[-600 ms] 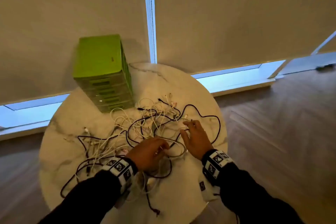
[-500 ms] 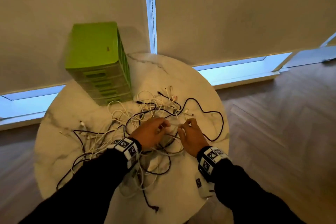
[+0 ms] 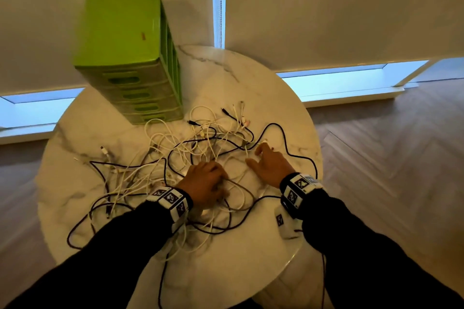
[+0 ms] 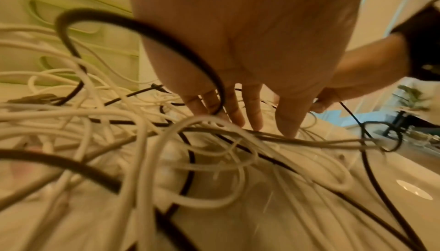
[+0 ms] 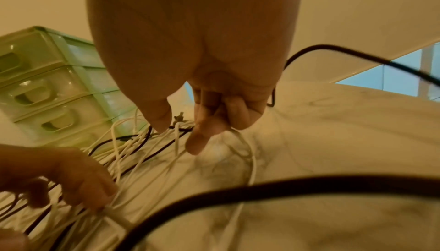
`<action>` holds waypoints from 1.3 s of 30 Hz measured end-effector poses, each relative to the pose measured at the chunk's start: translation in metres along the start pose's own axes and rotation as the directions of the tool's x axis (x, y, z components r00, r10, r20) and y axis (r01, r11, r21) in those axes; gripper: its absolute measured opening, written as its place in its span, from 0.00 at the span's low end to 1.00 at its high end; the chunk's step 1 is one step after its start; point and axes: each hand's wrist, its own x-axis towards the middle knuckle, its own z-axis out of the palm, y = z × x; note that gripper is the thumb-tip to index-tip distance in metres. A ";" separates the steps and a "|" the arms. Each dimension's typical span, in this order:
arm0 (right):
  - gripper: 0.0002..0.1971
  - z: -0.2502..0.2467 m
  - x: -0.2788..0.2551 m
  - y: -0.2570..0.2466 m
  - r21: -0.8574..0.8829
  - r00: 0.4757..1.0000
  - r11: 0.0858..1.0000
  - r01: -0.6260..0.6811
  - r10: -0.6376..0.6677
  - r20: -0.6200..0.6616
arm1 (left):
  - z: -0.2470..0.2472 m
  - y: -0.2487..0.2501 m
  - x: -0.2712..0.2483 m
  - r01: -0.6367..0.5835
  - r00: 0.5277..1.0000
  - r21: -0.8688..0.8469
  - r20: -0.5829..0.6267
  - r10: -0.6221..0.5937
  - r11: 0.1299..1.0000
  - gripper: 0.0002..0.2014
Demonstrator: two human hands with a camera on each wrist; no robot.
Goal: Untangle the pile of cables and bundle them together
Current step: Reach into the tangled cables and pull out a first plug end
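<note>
— White and black cables (image 3: 200, 148) are seen heaped in one tangled pile across the middle of a round marble tabletop (image 3: 251, 88), with loose plug ends fanned toward the far side.

— What is found around the pile?

— A green drawer unit (image 3: 130, 57) is stood on the far left part of the tabletop, just beside the nearest white loops. Pale roller blinds are hung behind it, and a wooden floor is seen to the right.

— How are the hands placed?

— The left hand (image 3: 206, 183) is set on the near middle of the pile; in the right wrist view its fingers (image 5: 95, 193) are curled round a gathered bunch of white strands. The right hand (image 3: 271, 165) is placed just to the right, and a thin white strand is pinched between its thumb and fingers (image 5: 202, 138).

— Is anything in the way?

— A thick black cable (image 3: 281, 133) is looped round the far and right sides of the right hand, and another black loop is draped over the left hand's fingers (image 4: 235, 110) in the left wrist view. Black and white strands are crossed over one another throughout.
</note>
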 end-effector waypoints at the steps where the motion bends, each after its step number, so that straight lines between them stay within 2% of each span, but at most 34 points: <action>1: 0.24 0.003 0.004 -0.003 -0.036 0.999 0.999 -0.015 0.016 0.029 | 0.004 0.004 -0.001 -0.005 1.000 0.026 -0.008 0.005 1.000 0.23; 3: 0.27 0.011 0.013 -0.010 -0.109 0.999 0.994 -0.017 0.022 0.049 | 0.009 0.004 -0.003 0.009 0.998 0.015 -0.054 -0.008 1.000 0.22; 4: 0.25 0.014 0.017 -0.012 -0.142 0.998 0.990 -0.009 0.017 0.055 | 0.010 0.003 -0.003 0.022 0.997 -0.006 -0.068 -0.023 1.000 0.21; 8: 0.11 0.014 0.025 -0.020 -0.286 0.994 0.957 0.046 -0.014 0.112 | 0.008 -0.003 0.000 0.024 0.999 0.026 -0.038 -0.023 0.999 0.15; 11: 0.14 -0.016 0.028 -0.009 -0.256 0.998 0.966 -0.031 0.017 -0.055 | 0.000 -0.014 0.000 -0.007 0.998 -0.007 -0.068 0.006 1.000 0.10; 14: 0.07 -0.047 0.028 -0.002 -0.148 0.988 0.986 -0.074 0.053 -0.143 | -0.004 -0.020 -0.007 -0.056 0.981 -0.113 -0.192 0.033 0.992 0.12; 15: 0.06 -0.050 0.023 -0.007 -0.140 0.991 0.990 -0.022 0.003 -0.135 | -0.002 -0.016 -0.011 -0.097 0.972 -0.110 -0.224 0.070 0.989 0.15; 17: 0.06 -0.037 0.009 -0.030 -0.140 0.980 0.973 0.182 -0.191 -0.054 | 0.005 -0.003 -0.023 -0.200 0.954 -0.068 -0.241 0.178 0.977 0.19; 19: 0.04 -0.007 -0.007 -0.059 -0.041 0.916 0.918 0.395 -0.389 0.101 | 0.012 0.010 -0.043 -0.211 0.952 0.010 -0.224 0.208 0.977 0.18; 21: 0.04 0.028 -0.015 -0.081 0.046 0.832 0.858 0.511 -0.507 0.226 | 0.014 0.007 -0.070 -0.082 0.960 0.064 -0.262 0.096 0.995 0.21; 22: 0.06 0.046 -0.016 -0.091 0.056 0.803 0.839 0.542 -0.536 0.262 | 0.016 -0.002 -0.087 -0.003 0.945 0.049 -0.326 0.019 0.999 0.22; 24: 0.08 0.074 -0.013 -0.102 0.037 0.779 0.826 0.562 -0.543 0.313 | 0.020 -0.025 -0.114 0.100 0.869 -0.037 -0.484 -0.105 0.994 0.19; 26: 0.12 0.095 -0.011 -0.113 -0.014 0.762 0.826 0.563 -0.512 0.398 | 0.025 -0.047 -0.136 0.147 0.812 -0.118 -0.553 -0.188 0.982 0.15; 28: 0.13 0.106 -0.009 -0.119 -0.095 0.762 0.824 0.559 -0.464 0.452 | 0.031 -0.065 -0.145 0.168 0.812 -0.154 -0.538 -0.225 0.974 0.11; 30: 0.12 0.109 -0.009 -0.124 -0.203 0.793 0.816 0.541 -0.413 0.448 | 0.037 -0.076 -0.145 0.202 0.840 -0.158 -0.479 -0.254 0.966 0.11; 32: 0.13 0.111 -0.011 -0.125 -0.292 0.826 0.805 0.517 -0.380 0.417 | 0.037 -0.082 -0.141 0.262 0.852 -0.181 -0.417 -0.315 0.948 0.14; 36: 0.09 0.112 -0.014 -0.128 -0.428 0.845 0.735 0.526 -0.391 0.365 | 0.027 -0.086 -0.129 0.346 0.850 -0.199 -0.347 -0.396 0.917 0.21; 39: 0.10 0.100 -0.012 -0.123 -0.529 0.862 0.684 0.503 -0.352 0.364 | 0.014 -0.084 -0.118 0.369 0.843 -0.186 -0.346 -0.412 0.911 0.20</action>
